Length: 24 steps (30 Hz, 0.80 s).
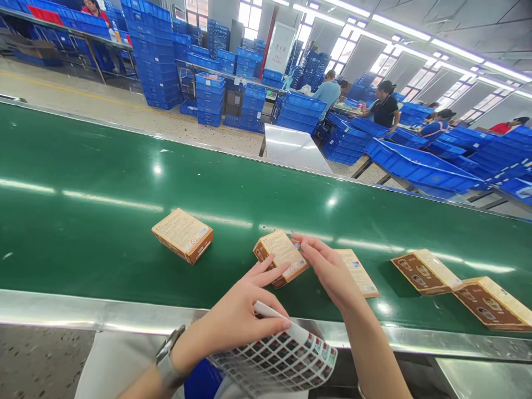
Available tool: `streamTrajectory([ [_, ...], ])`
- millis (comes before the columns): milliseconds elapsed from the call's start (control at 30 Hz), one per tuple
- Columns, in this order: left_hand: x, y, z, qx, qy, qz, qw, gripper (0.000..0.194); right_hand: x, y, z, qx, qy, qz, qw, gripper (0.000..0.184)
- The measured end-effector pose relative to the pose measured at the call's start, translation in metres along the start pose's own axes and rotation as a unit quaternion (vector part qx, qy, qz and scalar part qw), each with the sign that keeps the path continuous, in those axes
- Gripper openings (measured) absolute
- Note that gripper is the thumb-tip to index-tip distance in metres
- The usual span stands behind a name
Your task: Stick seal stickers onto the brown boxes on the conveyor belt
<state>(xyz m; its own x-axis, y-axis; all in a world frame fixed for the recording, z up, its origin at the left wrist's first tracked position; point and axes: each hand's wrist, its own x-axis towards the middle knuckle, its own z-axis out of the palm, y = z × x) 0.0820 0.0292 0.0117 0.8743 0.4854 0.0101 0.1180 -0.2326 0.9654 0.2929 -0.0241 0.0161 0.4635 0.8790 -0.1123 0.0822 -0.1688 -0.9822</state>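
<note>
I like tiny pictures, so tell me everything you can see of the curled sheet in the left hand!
The curled sheet looks like thin paper or plastic: white, with rows of tiny, mostly dark pictures, too small to read. It's bent, blurry lower down. The left hand grips its plain white margin, in front of the belt's metal edge.

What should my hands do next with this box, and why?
Probably press the small coloured label down with the right hand: its fingertips are at the label by the box's edge, while the left hand, holding the patterned sheet, has fingers over the box that could steady it.
</note>
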Motion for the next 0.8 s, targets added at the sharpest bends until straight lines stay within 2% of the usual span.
streamTrajectory([
  [133,0.019,-0.005,0.008,0.022,-0.02,0.001,1.0,0.014,0.019,0.01,0.001,0.024,-0.011,0.028,0.999,0.051],
  [233,0.026,-0.004,0.01,0.009,-0.038,-0.007,0.999,0.015,0.019,0.012,-0.002,0.017,-0.001,0.03,0.999,0.047],
  [400,0.03,-0.001,0.014,0.011,-0.056,-0.002,0.998,0.013,0.017,0.011,-0.01,-0.015,0.025,0.028,0.999,0.051],
  [600,0.038,0.004,0.019,0.016,-0.07,0.007,0.997,0.014,0.018,0.021,-0.013,-0.084,0.105,-0.025,0.991,0.044],
  [800,0.042,-0.001,0.025,-0.001,-0.06,0.015,0.998,0.013,0.023,0.021,-0.023,-0.138,0.182,-0.073,0.971,0.051],
])
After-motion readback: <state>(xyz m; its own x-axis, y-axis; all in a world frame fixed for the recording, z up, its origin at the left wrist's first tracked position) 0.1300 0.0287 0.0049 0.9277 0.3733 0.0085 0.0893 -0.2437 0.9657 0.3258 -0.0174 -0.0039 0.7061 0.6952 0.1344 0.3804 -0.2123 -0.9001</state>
